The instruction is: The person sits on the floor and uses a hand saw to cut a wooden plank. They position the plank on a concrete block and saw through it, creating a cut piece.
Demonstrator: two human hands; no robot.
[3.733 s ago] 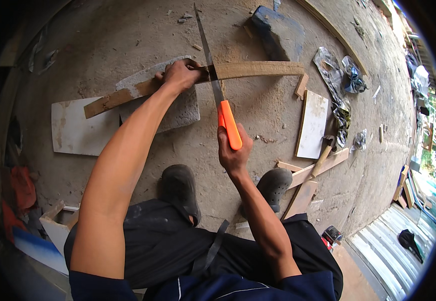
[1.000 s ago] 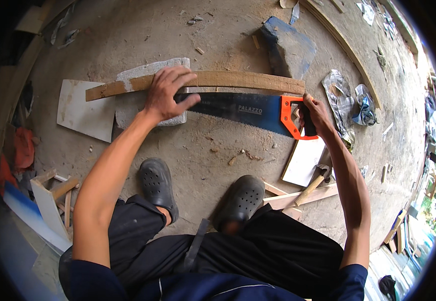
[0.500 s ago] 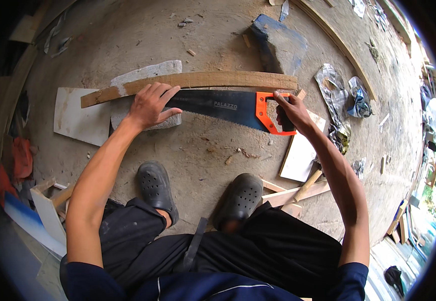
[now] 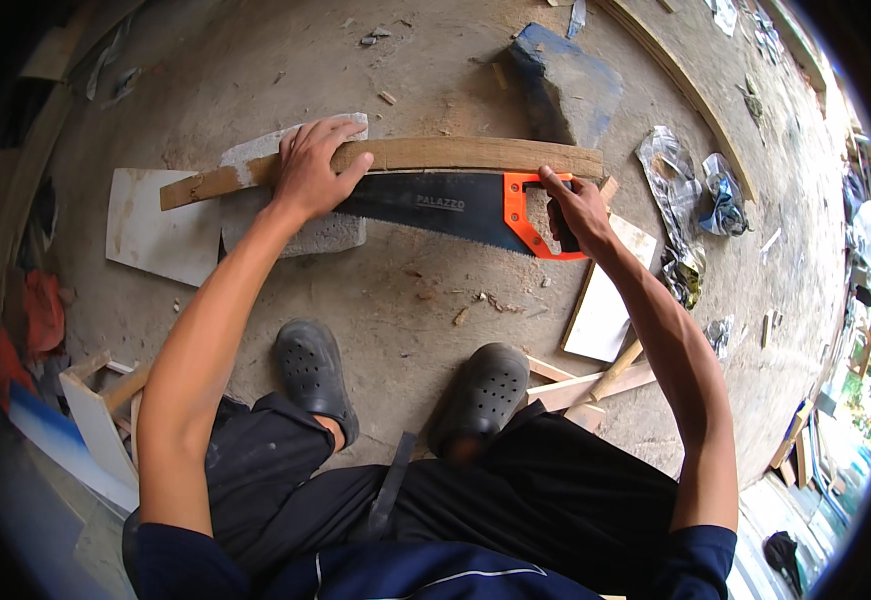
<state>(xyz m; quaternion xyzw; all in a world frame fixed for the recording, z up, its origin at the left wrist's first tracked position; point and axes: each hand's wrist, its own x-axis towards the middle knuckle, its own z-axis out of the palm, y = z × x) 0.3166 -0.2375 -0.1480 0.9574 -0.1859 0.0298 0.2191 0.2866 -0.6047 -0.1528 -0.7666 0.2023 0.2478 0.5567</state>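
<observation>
A long, narrow wooden strip (image 4: 475, 153) lies across a pale stone block (image 4: 340, 236), its right part beside a blue-stained block (image 4: 565, 90). My left hand (image 4: 313, 172) grips the strip left of its middle, fingers over the far edge and thumb on the near side. My right hand (image 4: 577, 212) is wrapped round the orange and black handle of a handsaw (image 4: 435, 208). The dark blade lies flat along the strip's near edge, teeth toward me. Its tip is hidden by my left hand and wrist.
White boards lie left (image 4: 160, 225) and right (image 4: 610, 290) of the work. A hammer-like wooden handle (image 4: 617, 370) and wood offcuts (image 4: 595, 388) are by my right shoe (image 4: 483, 395). Crumpled plastic (image 4: 670, 175) lies to the right, an open wooden frame (image 4: 95, 410) at lower left.
My left hand has moved right and away from me, from the saw's tip end onto the wooden strip. The saw, in my right hand, has shifted slightly left and closer to the strip.
</observation>
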